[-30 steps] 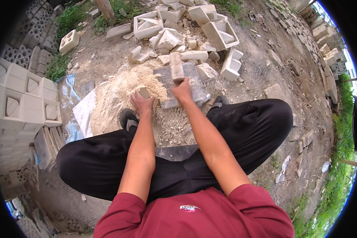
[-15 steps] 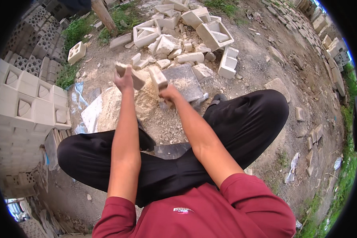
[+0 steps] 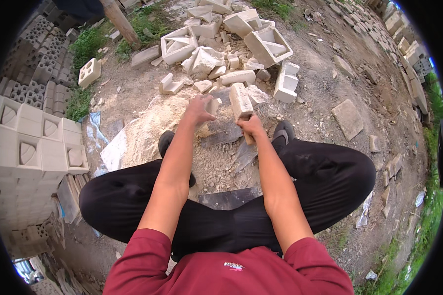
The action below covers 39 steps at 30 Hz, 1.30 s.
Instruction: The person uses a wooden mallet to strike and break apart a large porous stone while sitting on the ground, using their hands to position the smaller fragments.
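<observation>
Block-headed mallet (image 3: 240, 100): long axis fore-and-aft, head pointing away, beyond the fingers | right hand (image 3: 251, 126): clamped round its handle | left hand (image 3: 198, 109): fingers clamped on pale block fragment (image 3: 213, 105), left of mallet

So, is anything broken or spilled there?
Yes. Heaped blocks ahead lie tipped and broken, unlike the neat stack at left. Pale grit spreads loose near the left hand, like a spill.
</observation>
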Available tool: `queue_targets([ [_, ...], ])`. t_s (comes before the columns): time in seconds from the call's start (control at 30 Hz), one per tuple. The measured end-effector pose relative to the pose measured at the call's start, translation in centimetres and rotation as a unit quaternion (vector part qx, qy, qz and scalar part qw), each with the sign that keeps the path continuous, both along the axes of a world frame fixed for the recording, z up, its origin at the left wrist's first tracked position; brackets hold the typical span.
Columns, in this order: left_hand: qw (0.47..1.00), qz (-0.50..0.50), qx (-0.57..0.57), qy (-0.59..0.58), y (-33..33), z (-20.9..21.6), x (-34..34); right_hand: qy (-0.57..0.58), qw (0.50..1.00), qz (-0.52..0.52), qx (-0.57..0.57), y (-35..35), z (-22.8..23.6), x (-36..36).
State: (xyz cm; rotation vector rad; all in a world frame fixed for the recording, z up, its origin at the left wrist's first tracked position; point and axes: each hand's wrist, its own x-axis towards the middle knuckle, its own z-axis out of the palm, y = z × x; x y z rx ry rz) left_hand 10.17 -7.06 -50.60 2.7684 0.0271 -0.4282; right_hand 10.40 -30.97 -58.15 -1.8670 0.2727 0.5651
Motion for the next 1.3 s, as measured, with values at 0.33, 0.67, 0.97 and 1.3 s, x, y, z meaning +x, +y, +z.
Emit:
queue_targets([
  [0.33,0.991,-0.118,0.023,-0.054,3.7,-5.9,0.4,0.214,0.975,0.052,-0.025,0.5,3.8,2.6],
  [0.67,0.989,-0.079,0.063,-0.112,2.8,-7.0,-2.0,0.064,0.989,-0.086,0.099,3.0,-0.1,-1.6],
  [0.97,0.993,-0.048,0.068,-0.089,1.5,-6.4,-3.0,-0.025,0.983,0.093,-0.158,3.3,-2.4,-4.2],
  [1.3,0.992,-0.022,0.077,-0.102,2.1,-8.2,-3.9,-0.142,0.987,0.064,0.041,4.4,3.8,-2.6],
])
